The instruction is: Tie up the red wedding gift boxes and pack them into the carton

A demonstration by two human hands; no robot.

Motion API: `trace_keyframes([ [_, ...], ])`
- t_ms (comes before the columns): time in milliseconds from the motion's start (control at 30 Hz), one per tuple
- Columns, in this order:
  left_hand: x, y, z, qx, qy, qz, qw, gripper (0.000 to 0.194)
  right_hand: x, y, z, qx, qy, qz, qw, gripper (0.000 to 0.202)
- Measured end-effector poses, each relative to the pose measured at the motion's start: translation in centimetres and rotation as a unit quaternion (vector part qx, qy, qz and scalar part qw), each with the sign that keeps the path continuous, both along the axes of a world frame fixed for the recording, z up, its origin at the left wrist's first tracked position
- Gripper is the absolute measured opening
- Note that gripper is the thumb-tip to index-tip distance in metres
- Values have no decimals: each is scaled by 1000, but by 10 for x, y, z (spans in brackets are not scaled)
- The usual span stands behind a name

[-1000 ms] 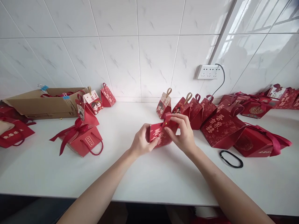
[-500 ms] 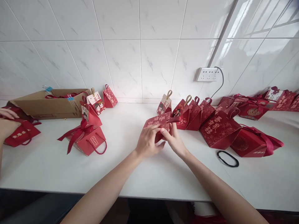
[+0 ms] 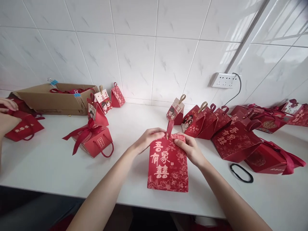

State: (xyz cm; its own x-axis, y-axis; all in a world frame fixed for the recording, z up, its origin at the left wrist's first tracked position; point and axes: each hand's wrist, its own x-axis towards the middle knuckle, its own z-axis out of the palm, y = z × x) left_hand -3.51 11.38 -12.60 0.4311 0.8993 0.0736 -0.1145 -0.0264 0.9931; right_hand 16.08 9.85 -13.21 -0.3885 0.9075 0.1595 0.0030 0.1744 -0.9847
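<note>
A red gift box [image 3: 168, 166] with pale characters and a flower pattern faces me, its ribbon loop [image 3: 169, 128] standing up from the top edge. My right hand [image 3: 190, 147] grips the box's upper right corner, thumb on the front. At the upper left corner rests my left hand [image 3: 149, 138], fingers stretched toward the base of the loop; its fingertips are partly behind the loop. Just behind stands a small cream and red box [image 3: 175, 110] with a gold loop.
Several red boxes [image 3: 231, 138] line the right side, near a black band [image 3: 241, 173]. On the left are a bowed red box [image 3: 95, 141], an open carton [image 3: 55, 99] and another person's hand [image 3: 9, 104]. A power strip [image 3: 223, 80] is on the wall.
The box has turned so its broad printed face shows, and it sits lower in view. My left hand has opened from around it. The camera view has shifted slightly.
</note>
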Motion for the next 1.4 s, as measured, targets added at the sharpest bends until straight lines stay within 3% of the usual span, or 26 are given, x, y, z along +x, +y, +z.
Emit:
trace_keyframes([
  [100,3,-6,3,2,1,-2,1000,28,0,0,0,50,-33,-22,998,26],
  [167,6,-7,2,42,18,49,998,25,0,2,-1,156,-67,-95,981,29],
  [200,7,-8,1,71,27,85,994,26,-1,3,-1,227,-90,-143,959,29],
  [267,12,-8,-3,137,37,164,976,28,-2,4,-3,375,-135,-233,887,24],
  [367,22,-12,-9,216,39,241,945,25,-6,1,-4,512,-178,-296,787,10],
  [667,27,-21,-7,317,66,247,913,18,-17,-1,-4,598,-225,-334,694,17],
  [900,22,-19,-5,411,136,222,874,16,-12,-1,0,590,-252,-318,698,11],
  [1133,22,-17,-5,374,146,217,890,15,-13,-2,5,587,-282,-294,699,8],
  [1233,23,-17,-4,336,152,220,903,15,-14,0,7,556,-300,-287,720,6],
  [1400,24,-17,-4,305,158,227,911,17,-12,3,10,502,-288,-238,780,9],
])
